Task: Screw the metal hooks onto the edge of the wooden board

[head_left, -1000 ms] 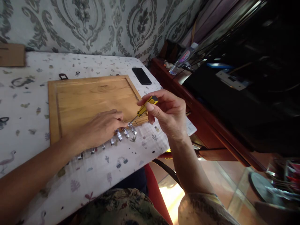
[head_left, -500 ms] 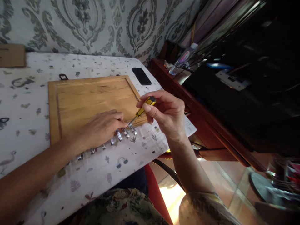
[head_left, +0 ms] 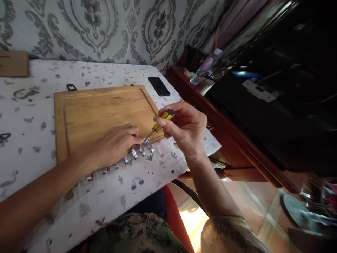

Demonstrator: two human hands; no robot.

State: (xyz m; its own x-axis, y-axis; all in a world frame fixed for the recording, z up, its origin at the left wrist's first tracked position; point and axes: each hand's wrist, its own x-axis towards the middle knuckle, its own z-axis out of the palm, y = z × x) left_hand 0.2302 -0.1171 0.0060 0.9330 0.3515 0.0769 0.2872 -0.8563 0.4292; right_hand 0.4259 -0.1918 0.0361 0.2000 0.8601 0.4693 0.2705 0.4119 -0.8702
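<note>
A framed wooden board (head_left: 105, 105) lies flat on the cloth-covered table. Along its near edge runs a row of small silver metal hooks (head_left: 134, 153). My right hand (head_left: 188, 130) is closed around the handle of a yellow and black screwdriver (head_left: 162, 120), tilted with its tip down at the hook nearest the board's right corner. My left hand (head_left: 117, 144) rests on the board, fingers curled, one fingertip pressed against that same hook (head_left: 147, 141) beside the screwdriver tip. Part of the hook row is hidden behind my left hand and forearm.
A black phone (head_left: 159, 86) lies beyond the board's right corner. Cardboard (head_left: 14, 63) sits at the far left of the table. To the right, a plastic bottle (head_left: 205, 66) rests on a reddish wooden cabinet (head_left: 223, 131). A dark buckle-shaped piece (head_left: 71, 87) lies behind the board.
The screwdriver handle and the fingers of my right hand have shifted very slightly, the tip staying at the hook. My left hand and the board have not moved.
</note>
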